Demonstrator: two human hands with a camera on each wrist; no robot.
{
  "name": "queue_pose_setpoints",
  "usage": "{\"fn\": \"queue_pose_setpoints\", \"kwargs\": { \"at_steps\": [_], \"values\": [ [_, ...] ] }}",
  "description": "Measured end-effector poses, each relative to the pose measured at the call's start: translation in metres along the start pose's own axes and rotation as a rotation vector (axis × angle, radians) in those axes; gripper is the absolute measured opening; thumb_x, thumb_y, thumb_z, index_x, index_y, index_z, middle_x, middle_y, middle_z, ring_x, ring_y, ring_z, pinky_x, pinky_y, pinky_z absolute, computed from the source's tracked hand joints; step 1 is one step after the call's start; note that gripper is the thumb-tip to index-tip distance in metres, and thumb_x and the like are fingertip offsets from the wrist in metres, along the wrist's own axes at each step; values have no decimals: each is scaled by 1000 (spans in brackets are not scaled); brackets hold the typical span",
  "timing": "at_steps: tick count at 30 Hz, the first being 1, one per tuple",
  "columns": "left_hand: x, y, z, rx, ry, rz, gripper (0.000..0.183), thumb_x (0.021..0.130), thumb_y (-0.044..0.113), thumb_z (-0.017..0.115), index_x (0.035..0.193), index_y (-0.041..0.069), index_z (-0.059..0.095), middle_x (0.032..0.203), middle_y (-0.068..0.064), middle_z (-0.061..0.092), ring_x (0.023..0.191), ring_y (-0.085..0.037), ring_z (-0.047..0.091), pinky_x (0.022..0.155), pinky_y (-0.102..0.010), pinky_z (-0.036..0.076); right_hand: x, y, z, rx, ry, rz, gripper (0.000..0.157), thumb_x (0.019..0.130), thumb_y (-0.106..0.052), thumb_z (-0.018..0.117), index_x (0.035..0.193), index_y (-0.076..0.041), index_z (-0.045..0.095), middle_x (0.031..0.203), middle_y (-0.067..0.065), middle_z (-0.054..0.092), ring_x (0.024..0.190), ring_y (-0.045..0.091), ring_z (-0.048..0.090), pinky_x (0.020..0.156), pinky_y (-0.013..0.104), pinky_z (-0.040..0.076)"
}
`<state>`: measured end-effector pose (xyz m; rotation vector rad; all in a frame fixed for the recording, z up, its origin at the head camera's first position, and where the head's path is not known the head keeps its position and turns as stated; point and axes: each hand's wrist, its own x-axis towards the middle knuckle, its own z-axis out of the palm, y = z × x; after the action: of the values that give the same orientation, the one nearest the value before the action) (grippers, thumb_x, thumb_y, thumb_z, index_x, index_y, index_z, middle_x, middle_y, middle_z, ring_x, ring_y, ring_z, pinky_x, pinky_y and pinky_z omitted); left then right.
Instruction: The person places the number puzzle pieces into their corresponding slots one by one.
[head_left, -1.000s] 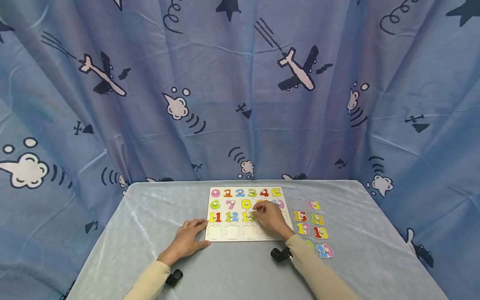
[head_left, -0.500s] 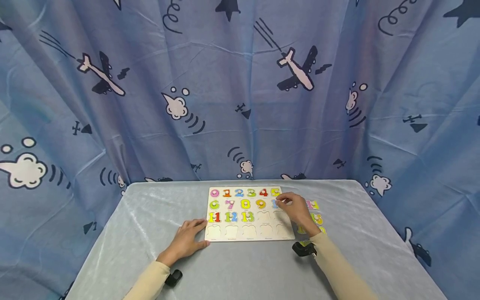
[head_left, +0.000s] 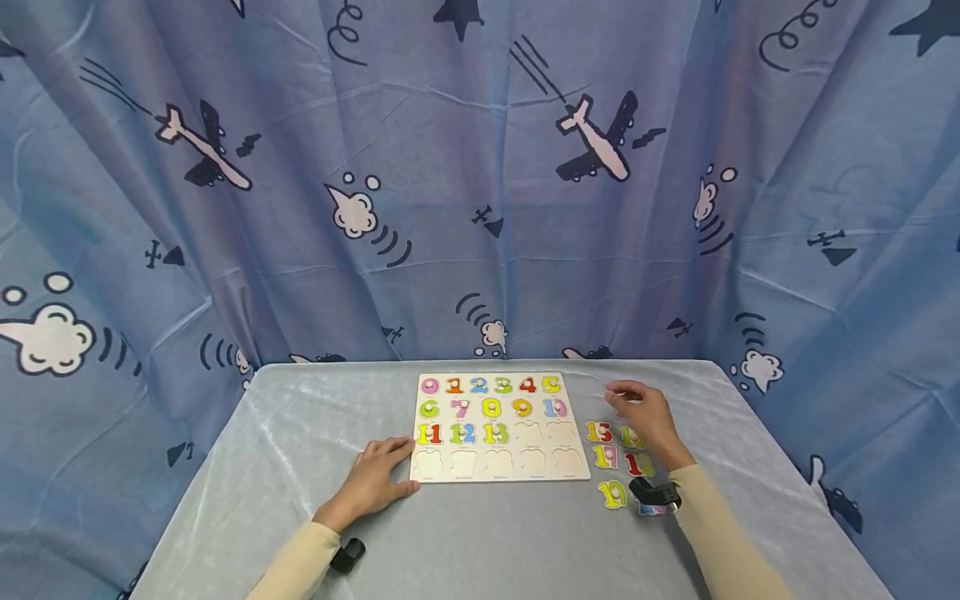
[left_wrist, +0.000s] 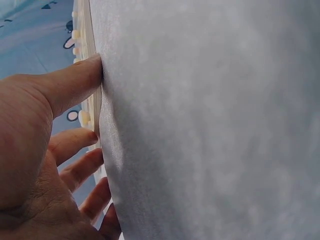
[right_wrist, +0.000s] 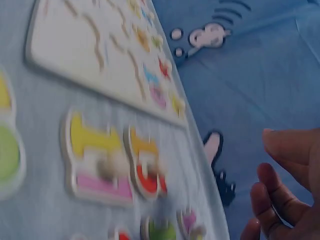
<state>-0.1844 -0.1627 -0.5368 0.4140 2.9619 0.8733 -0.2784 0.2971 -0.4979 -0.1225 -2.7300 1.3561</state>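
A wooden number puzzle board (head_left: 480, 477) lies on the table, numbers 0 to 13 set into it and outlined recesses bare in its lower rows. My left hand (head_left: 373, 479) rests at its left edge; in the left wrist view the thumb (left_wrist: 75, 82) and fingertips touch the board's side (left_wrist: 90, 35). Right of the board, my right hand (head_left: 647, 421) hovers over loose number pieces, fingers loosely bent and nothing between them. It mostly covers one piece at the back. Nearest around it are the 15 piece (head_left: 599, 432) and the 16 piece (head_left: 630, 438).
More loose pieces lie toward the front: a 17 (head_left: 606, 457), an 18 (head_left: 637, 464), a 19 (head_left: 612, 494) and a 20 (head_left: 654, 509) partly behind the wrist camera (head_left: 651, 492). A blue patterned curtain (head_left: 420, 208) hangs behind the grey-covered table (head_left: 480, 542).
My right hand has left the 13 piece in the board's third row and moved right, off the board to above the loose pieces. The left hand stays in place.
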Motion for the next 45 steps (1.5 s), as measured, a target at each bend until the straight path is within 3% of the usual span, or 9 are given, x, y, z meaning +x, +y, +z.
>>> {"fn": "queue_pose_setpoints", "kwargs": {
  "at_steps": [6,13,23,33,45],
  "values": [
    [-1,-1,0,-3,1,-1,66,83,30,79,139,6,55,144,-10,52,124,-32,46,99,-51,35,7,25,-12,13,-30,84,35,97,-24,61,128,-7,65,123,15,61,98,21,52,76,28,44],
    [0,-2,0,2,-6,-5,66,83,31,79,140,8,55,145,-9,52,124,-30,46,98,-50,35,10,39,-12,12,5,171,38,95,-27,63,127,-6,65,124,16,60,100,22,48,75,30,39],
    [1,-2,2,6,-6,7,66,83,31,79,140,9,55,144,-9,52,123,-29,46,97,-49,35,13,50,-11,-86,44,160,38,92,-26,68,122,-2,68,113,16,70,91,14,59,71,23,43],
    [2,0,1,0,-4,7,65,83,31,79,139,8,56,144,-9,52,123,-30,46,97,-49,35,16,51,-12,-98,24,180,33,91,-24,69,115,-1,70,101,11,70,82,13,56,66,23,42],
    [1,0,-1,1,-2,5,65,83,31,79,139,8,56,144,-10,52,123,-30,46,97,-50,35,9,40,-6,-73,8,163,34,92,-25,67,118,-3,69,109,15,68,88,19,55,68,25,43]
  ]
}}
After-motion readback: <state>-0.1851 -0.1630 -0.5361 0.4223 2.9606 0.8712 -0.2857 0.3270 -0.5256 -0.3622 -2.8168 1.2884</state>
